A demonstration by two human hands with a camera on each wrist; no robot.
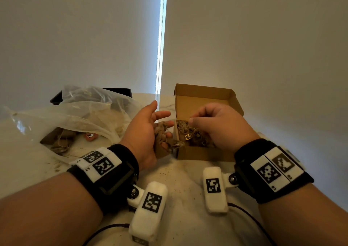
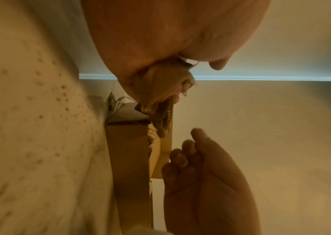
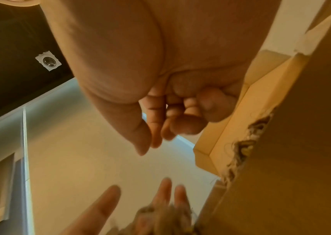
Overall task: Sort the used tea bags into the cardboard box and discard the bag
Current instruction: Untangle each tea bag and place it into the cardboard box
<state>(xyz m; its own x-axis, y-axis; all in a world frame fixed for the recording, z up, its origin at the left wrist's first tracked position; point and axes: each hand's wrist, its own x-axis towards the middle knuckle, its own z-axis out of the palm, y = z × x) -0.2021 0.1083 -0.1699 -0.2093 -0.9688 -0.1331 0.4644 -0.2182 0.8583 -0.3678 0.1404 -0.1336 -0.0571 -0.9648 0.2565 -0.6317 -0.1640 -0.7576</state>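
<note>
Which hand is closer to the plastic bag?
Left. The left hand sits just right of the plastic bag; the right hand is farther off, over the cardboard box.

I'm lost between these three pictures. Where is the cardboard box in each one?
Head view: the cardboard box stands open, right of centre, under the right hand.
Left wrist view: the cardboard box appears turned sideways, a tall brown wall at centre.
Right wrist view: the cardboard box fills the right side.
Shared landmark: the clump of tea bags in the left hand.
</note>
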